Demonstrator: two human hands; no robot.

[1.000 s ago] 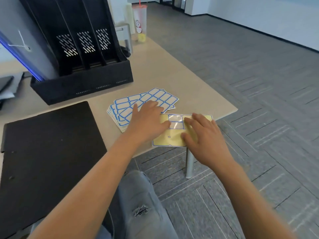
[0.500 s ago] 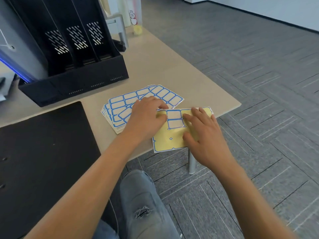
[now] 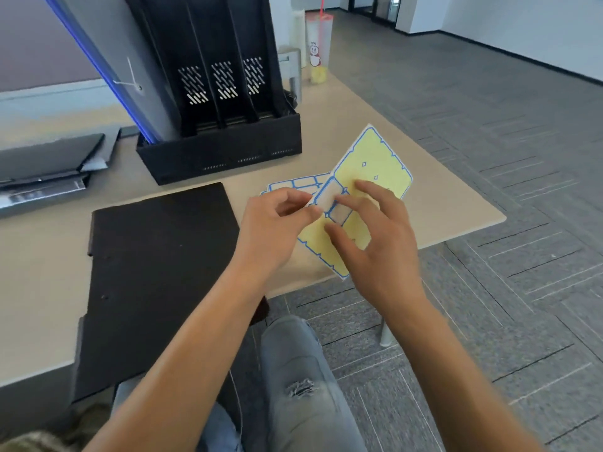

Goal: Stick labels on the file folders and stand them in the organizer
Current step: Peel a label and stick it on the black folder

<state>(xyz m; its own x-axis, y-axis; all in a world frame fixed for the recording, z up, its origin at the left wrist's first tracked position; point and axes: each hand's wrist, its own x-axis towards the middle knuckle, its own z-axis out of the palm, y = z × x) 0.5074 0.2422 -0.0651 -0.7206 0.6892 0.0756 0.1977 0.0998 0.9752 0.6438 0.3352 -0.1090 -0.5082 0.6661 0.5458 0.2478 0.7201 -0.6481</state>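
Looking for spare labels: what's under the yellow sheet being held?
Under the yellow sheet a stack of blue-bordered label sheets lies on the table; only its far edge shows, the rest is covered.

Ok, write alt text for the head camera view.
Two hands work a yellow label sheet lifted over the desk corner: the left hand pinches a label's edge while the right hand holds the sheet. A black folder lies flat at left, before a black organizer, its visible slots empty.
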